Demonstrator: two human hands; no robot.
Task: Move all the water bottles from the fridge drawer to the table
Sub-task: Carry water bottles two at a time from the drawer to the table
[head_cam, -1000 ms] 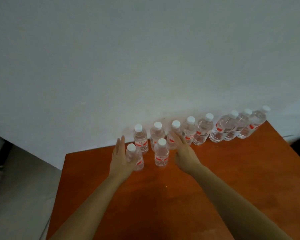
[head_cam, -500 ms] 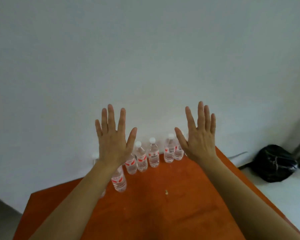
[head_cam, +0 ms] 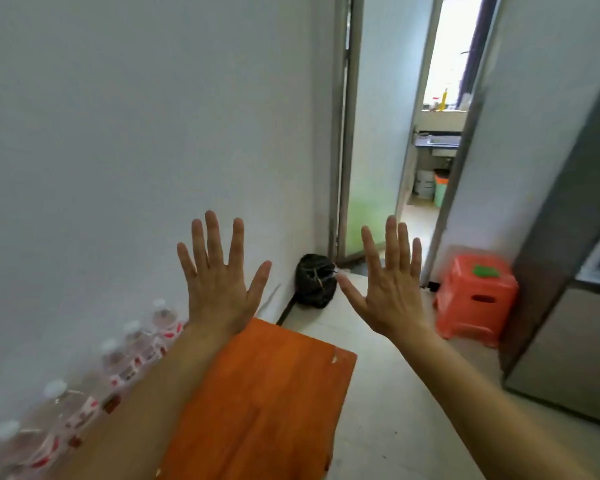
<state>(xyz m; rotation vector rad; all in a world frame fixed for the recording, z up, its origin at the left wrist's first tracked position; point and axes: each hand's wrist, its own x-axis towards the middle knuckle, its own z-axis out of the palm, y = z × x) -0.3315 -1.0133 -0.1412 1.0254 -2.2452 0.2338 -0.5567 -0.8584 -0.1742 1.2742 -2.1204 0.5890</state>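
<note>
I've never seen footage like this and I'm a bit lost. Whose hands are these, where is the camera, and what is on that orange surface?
There is no machine here. The camera sits on a person's head and looks forward and down, so you see their own arms. The left hand and the right hand are raised, fingers spread, holding nothing. The orange surface is a table against the wall. Along its wall side stands a row of water bottles with white caps and red labels, blurred here. Beyond lie a black bag, an orange stool and an open doorway.

The water bottles (head_cam: 129, 355) along the wall are motion-blurred, their labels unreadable; the left forearm (head_cam: 146, 403) hides some, and the lower-left edge crops others.
</note>
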